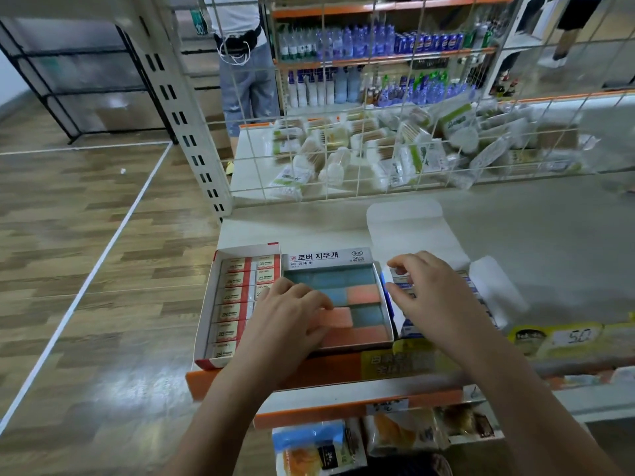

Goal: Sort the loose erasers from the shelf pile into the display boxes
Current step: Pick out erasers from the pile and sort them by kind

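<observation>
Erasers fill three open display boxes set side by side at the front edge of the shelf (515, 242) I am working at. The left box (209, 304) holds rows of erasers in red and cream sleeves, the middle box (330, 261) holds bare blue and pink erasers, and the right box (494, 293), its white lid folded back, holds erasers in blue and white sleeves. My left hand (288, 317) lies over the near left corner of the middle box, fingers curled, pressing a pink eraser (338, 317) that sits slightly raised above its neighbours. My right hand (433, 297) hovers over the right box with fingers spread and bent; I cannot tell whether it grips anything. My forearms cover the near edges of the left and right boxes. Behind the boxes the grey shelf is bare up to a white wire grid (378, 159), and beyond the grid lies a heap of small packets (395, 146) in clear wrap. Yellow price labels (567, 338) run along the orange shelf edge, with snack bags (319, 448) on the shelf below. Farther back stand shelves of water bottles (360, 42), and a person in jeans (245, 80) stands in the aisle. The floor (86, 235) is wood-patterned with a white line across it.
</observation>
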The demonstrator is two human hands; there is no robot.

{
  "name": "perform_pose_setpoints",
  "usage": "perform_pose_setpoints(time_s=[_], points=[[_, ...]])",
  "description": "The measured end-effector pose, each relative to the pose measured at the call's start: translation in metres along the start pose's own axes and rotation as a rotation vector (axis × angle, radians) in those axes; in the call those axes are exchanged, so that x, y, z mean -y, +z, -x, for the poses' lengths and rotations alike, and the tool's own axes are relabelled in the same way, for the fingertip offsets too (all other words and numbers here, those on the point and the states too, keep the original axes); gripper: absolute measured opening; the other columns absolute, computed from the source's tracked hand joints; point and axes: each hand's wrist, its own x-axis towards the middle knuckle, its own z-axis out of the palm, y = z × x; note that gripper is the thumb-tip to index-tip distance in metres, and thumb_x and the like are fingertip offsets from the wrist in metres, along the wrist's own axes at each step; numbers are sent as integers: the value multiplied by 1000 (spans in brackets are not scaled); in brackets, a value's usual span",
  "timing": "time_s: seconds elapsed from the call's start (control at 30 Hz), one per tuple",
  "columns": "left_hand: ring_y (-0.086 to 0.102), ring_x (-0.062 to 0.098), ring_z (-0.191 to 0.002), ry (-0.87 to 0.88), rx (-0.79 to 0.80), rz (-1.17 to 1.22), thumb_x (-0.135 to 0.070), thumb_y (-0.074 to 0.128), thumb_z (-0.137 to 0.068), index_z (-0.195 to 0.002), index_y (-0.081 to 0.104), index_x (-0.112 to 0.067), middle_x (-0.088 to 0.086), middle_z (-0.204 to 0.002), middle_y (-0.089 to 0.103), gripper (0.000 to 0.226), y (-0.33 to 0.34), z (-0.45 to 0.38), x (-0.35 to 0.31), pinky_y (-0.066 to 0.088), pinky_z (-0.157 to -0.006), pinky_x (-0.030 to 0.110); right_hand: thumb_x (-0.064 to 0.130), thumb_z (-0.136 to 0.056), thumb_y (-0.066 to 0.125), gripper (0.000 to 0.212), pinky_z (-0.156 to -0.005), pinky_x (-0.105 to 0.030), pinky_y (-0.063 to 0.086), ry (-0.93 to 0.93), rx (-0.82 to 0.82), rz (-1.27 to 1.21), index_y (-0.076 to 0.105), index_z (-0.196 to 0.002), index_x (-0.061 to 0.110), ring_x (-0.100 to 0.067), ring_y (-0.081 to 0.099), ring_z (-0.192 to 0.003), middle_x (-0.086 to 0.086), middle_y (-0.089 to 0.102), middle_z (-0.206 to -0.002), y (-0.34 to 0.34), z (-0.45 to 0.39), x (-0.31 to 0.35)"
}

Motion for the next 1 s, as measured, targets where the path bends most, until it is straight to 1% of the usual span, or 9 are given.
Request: perform_pose_setpoints(time_s=[0.07, 0.2, 0.4, 0.53, 0.63, 0.7, 0.83, 0.93, 1.0], points=[[30, 9, -117, -7, 11, -21, -42, 50, -90, -122, 49, -39, -15, -128, 48, 32, 2, -2, -1, 27, -97, 26, 28, -92, 54, 31, -79, -17, 34, 14, 13, -26, 54, -122, 20, -4, 43, -91, 10, 49, -99, 0, 0, 0], [31, 10, -118, -30, 1, -73, -43, 48, -91, -122, 47, -39, -14, -128, 46, 32, 4, -5, -2, 27, -98, 28, 26, -91, 55, 31, -79, -19, 39, 19, 17, -69, 54, -121, 21, -4, 47, -87, 13, 48, -94, 1, -1, -1], [30, 8, -117, -32, 60, -92, -51, 45, -90, -127, 45, -40, -16, -128, 45, 39, 4, -2, 1, 24, -98, 26, 29, -90, 56, 32, -79, -21, 44, -4, 17, -110, 54, -121, 23, -2, 49, -85, 16, 49, -91, 3, -2, -1], [32, 6, -119, 3, 63, -80, -54, 40, -90, -125, 46, -42, -18, -129, 46, 38, -5, -9, -2, 26, -98, 26, 32, -90, 56, 34, -82, -22, 46, -55, 65, -150, 52, -124, 26, -3, 52, -89, 14, 52, -96, 1, -3, 0], [42, 8, -112, 75, 29, -90, -53, 39, -89, -121, 51, -38, -14, -124, 52, 37, -19, -35, -16, 34, -95, 28, 29, -92, 55, 34, -84, -21, 44, -114, 78, -127, 51, -125, 28, -4, 52, -96, 13, 52, -103, -12, -8, -5], [48, 11, -107, 149, -35, -85, -48, 41, -90, -117, 55, -33, -10, -119, 56, 34, -26, -62, -35, 40, -90, 30, 27, -92, 56, 36, -88, -19, 40, -133, 39, -48, 51, -127, 26, -7, 49, -107, 9, 53, -114, -27, -13, -19], [48, 15, -111, 339, -84, -72, -45, 45, -92, -116, 58, -28, -8, -120, 56, 33, -22, -118, -94, 40, -92, 32, 27, -92, 56, 39, -101, -30, 36, -119, -43, 143, 51, -129, 18, -18, 45, -118, -1, 51, -128, -69, -17, -66], [49, 16, -111, 475, -67, -74, -45, 48, -91, -116, 60, -27, -6, -118, 58, 33, -6, -157, -150, 40, -92, 32, 29, -91, 57, 41, -102, -27, 30, -23, -47, 252, 51, -130, 16, -22, 44, -119, -5, 50, -131, -98, -11, -116], [49, 17, -111, 547, -32, -97, -45, 49, -90, -117, 59, -26, -4, -119, 58, 35, 10, -182, -191, 40, -93, 34, 30, -91, 58, 43, -104, -30, 31, 93, -37, 268, 50, -131, 17, -23, 43, -122, -5, 48, -133, -116, -3, -153]])
